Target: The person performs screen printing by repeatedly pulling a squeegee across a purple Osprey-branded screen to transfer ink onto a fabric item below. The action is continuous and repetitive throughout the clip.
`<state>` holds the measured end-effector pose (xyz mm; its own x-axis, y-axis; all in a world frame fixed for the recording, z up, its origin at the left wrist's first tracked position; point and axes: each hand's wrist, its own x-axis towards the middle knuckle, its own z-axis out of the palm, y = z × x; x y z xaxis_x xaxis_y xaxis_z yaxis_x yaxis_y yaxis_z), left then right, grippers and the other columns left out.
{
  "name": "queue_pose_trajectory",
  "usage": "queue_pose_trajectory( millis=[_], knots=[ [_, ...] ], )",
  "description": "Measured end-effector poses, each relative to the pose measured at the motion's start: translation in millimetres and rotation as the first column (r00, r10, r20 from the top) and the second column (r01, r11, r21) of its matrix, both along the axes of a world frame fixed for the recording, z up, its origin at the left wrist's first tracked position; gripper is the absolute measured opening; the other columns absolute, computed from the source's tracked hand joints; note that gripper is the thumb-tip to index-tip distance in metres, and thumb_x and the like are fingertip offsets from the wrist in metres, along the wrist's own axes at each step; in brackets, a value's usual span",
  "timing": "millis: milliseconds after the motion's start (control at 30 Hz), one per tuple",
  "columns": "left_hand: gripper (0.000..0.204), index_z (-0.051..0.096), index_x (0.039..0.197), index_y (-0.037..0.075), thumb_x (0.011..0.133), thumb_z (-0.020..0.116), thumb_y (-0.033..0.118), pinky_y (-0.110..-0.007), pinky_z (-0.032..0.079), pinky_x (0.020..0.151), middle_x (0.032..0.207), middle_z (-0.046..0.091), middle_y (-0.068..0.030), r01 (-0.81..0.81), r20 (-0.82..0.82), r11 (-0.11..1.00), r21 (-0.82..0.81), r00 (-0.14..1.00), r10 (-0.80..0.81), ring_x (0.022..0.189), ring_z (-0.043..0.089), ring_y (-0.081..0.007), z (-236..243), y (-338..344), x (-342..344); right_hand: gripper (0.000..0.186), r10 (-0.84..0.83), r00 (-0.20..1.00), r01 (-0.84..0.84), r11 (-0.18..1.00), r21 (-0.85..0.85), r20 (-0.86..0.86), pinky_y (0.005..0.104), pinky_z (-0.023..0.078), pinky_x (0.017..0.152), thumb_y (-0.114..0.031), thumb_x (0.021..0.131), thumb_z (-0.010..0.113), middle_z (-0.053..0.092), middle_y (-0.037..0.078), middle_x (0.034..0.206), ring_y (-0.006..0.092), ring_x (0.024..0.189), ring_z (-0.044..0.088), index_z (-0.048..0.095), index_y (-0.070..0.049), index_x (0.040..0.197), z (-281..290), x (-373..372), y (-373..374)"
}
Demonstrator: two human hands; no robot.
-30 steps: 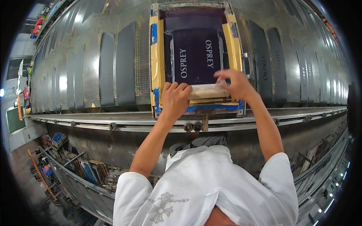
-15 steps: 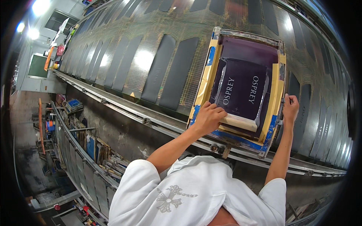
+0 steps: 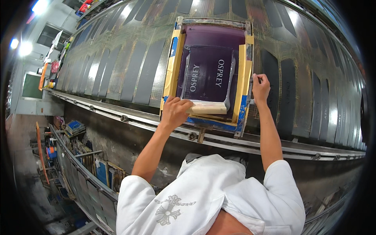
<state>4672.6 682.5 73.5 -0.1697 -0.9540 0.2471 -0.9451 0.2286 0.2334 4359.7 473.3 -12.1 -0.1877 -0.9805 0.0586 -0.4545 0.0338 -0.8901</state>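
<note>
A screen-printing frame [image 3: 246,62], its edges covered in yellow and blue tape, lies over the long table in front of me. Dark purple mesh [image 3: 213,36] fills it, with pale lettering showing in two upright lines. Across the near end of the mesh rests a squeegee with a pale wooden handle [image 3: 209,107]. My left hand [image 3: 175,111] is closed over the squeegee's left end, at the frame's near left corner. At the frame's right side, my right hand [image 3: 261,89] has its fingers pinched on the outer edge; the exact grip point is partly hidden.
Dark flat strips [image 3: 288,92] lie in rows on the table on both sides of the frame. A metal rail [image 3: 124,118] with clamps runs along the near table edge. Lower left stands a rack [image 3: 103,172] holding several old frames, beyond a gap between table and rack.
The frame, table and hands appear further left and higher in the picture as my view has shifted. My hands keep about the same places on the squeegee and frame.
</note>
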Motion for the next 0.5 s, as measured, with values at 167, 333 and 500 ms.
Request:
queue_pose_trajectory(
  millis=[167, 333, 500],
  knots=[
    [0.041, 0.073, 0.099, 0.015, 0.061, 0.077, 0.001, -0.036, 0.044, 0.077, 0.101, 0.076, 0.0023, 0.073, -0.006, 0.997, -0.025, 0.997, -0.074, 0.081, 0.065, -0.0202, -25.0, 38.8, 0.6, 0.025, -0.028, 0.998, 0.029, 1.000, 0.009, -0.058, 0.0370, 0.049, 0.070, -0.026, 0.095, 0.070, 0.067, 0.011, 0.079, 0.0211, 0.073, 0.065, 0.066, -0.001, 0.092, -1.8, 7.7, 0.1],
    [0.044, 0.070, 0.100, 0.014, 0.059, 0.073, 0.000, -0.037, 0.044, 0.077, 0.105, 0.075, 0.0020, 0.096, -0.041, 0.995, -0.010, 0.994, -0.097, 0.079, 0.062, -0.0207, -39.6, 33.8, 2.5, 0.026, -0.016, 0.980, 0.029, 0.998, 0.063, -0.199, 0.0421, 0.051, 0.073, -0.029, 0.095, 0.070, 0.070, 0.014, 0.083, 0.0319, 0.080, 0.069, 0.067, -0.003, 0.094, -15.1, 7.7, -6.6],
    [0.040, 0.071, 0.099, 0.013, 0.062, 0.071, -0.002, -0.037, 0.044, 0.076, 0.103, 0.076, -0.0006, 0.117, -0.044, 0.993, -0.002, 0.992, -0.117, 0.081, 0.064, -0.0218, -44.8, -29.6, 20.3, 0.028, 0.021, 0.969, 0.024, 0.984, 0.175, -0.246, 0.0457, 0.049, 0.072, -0.032, 0.094, 0.071, 0.069, 0.017, 0.084, 0.0365, 0.081, 0.069, 0.065, -0.005, 0.092, -14.1, 3.9, -9.5]
  ],
)
